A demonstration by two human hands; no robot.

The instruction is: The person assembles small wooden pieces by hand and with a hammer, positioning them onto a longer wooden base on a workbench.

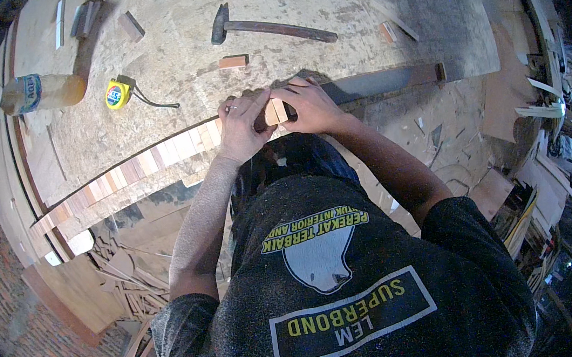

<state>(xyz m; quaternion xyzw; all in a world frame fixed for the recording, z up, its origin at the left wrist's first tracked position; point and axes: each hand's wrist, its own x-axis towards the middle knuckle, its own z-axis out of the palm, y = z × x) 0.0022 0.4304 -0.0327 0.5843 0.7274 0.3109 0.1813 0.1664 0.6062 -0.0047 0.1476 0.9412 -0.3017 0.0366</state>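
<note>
near the centre of the frame, my left hand (pixel 245 128) and right hand (pixel 312 108) close around the end blocks (pixel 275 112) of the row of wooden pieces (pixel 146 160) reaching to the left, where my uneven pressure could skew one and open a gap.

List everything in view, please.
Worn wooden bench: one, pale, centre.
Row of rectangular wooden blocks: many, cream to brown, near edge.
Loose wooden blocks: several, brownish, bench top.
Wooden-handled steel hammer: one, dark brown, upper centre.
Compact tape measure: one, yellow, upper left.
Plastic bottle: one, clear, blue label, far left.
Long strip: one, dark grey, right of centre.
Wood scraps: many, tan, lower left and right.
Printed T-shirt: one, black, bottom centre.
Left grip: one, bare, row's end.
Right grip: one, bare, row's end.
</note>
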